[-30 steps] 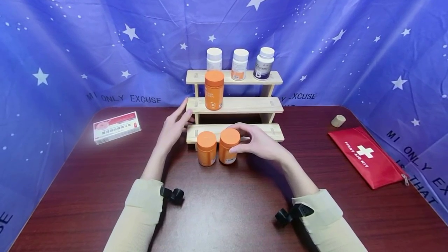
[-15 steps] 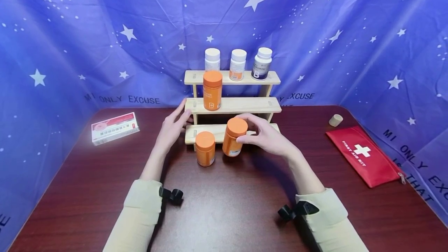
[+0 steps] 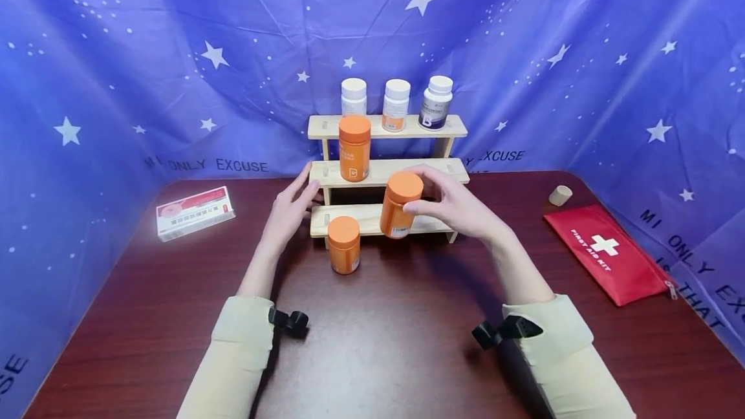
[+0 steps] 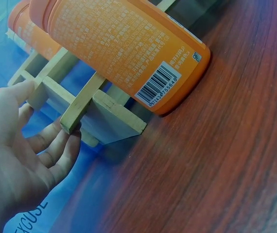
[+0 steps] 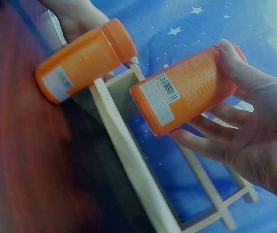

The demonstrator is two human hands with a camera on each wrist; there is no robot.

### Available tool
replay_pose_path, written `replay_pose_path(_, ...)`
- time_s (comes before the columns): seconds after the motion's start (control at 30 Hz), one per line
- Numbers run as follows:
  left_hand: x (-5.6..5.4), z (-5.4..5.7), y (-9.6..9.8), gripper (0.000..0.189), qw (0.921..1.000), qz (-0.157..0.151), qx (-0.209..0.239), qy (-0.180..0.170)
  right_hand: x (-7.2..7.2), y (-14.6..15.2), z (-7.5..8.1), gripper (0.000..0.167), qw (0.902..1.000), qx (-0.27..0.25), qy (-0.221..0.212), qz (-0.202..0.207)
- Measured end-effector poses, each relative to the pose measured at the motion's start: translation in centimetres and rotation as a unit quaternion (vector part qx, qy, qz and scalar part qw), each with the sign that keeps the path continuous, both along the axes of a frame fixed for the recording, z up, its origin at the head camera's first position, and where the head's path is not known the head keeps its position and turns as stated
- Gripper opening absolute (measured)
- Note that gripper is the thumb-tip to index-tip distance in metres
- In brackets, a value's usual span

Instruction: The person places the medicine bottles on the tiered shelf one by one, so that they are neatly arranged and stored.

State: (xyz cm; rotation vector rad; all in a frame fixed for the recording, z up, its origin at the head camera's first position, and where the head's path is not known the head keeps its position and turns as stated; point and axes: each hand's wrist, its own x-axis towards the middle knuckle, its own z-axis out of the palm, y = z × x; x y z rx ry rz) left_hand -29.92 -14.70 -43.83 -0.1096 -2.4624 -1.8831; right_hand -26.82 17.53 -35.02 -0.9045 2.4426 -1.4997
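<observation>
My right hand (image 3: pixel 456 202) holds an orange pill bottle (image 3: pixel 398 209) by its upper part, thumb on the near side and fingers behind. The bottle tilts a little, in front of the lower and middle tiers of a three-tier wooden rack (image 3: pixel 384 217). In the right wrist view its barcode label faces the camera. My left hand (image 3: pixel 289 209) grips the rack's left end, with fingertips (image 4: pixel 69 145) curled at a board end. A second orange bottle (image 3: pixel 344 247) stands upright on the table before the lowest tier. Another orange bottle (image 3: pixel 354 150) stands on the middle tier's left.
On the top tier stand a white bottle (image 3: pixel 354 97), a white-and-orange bottle (image 3: pixel 396 105) and a white-and-dark-blue bottle (image 3: pixel 436 105). A medicine box (image 3: pixel 194 213) lies at left. At right are a red first aid pouch (image 3: pixel 608 254) and a small pale cylinder (image 3: pixel 560 196). Starry cloth surrounds the table.
My right hand has lifted the right-hand orange bottle off the table and carried it up and to the right, towards the rack. My left hand stays at the rack's left end.
</observation>
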Motion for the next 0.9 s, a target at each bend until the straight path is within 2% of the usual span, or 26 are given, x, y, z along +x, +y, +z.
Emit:
replay_pose_path(0.17,0.1,0.1,-0.1,0.067,1.0,0.001,-0.004,0.001,-1.0,0.0,1.9,0.047,0.9997,0.008,0.014,-0.017)
replay_pose_path(0.4,0.1,0.0,0.0,0.069,1.0,-0.004,-0.004,0.005,-2.7,-0.3,3.9,0.049,0.9986,-0.004,-0.019,-0.05)
replay_pose_path(0.67,0.1,0.0,-0.1,0.068,1.0,-0.004,-0.003,0.003,-4.9,-1.2,4.8,0.048,0.9976,-0.008,-0.03,-0.062)
replay_pose_path(0.9,0.1,0.1,-0.1,0.066,0.9999,-0.001,-0.01,0.005,-6.2,-1.8,5.0,0.045,0.9963,-0.017,-0.041,-0.073)
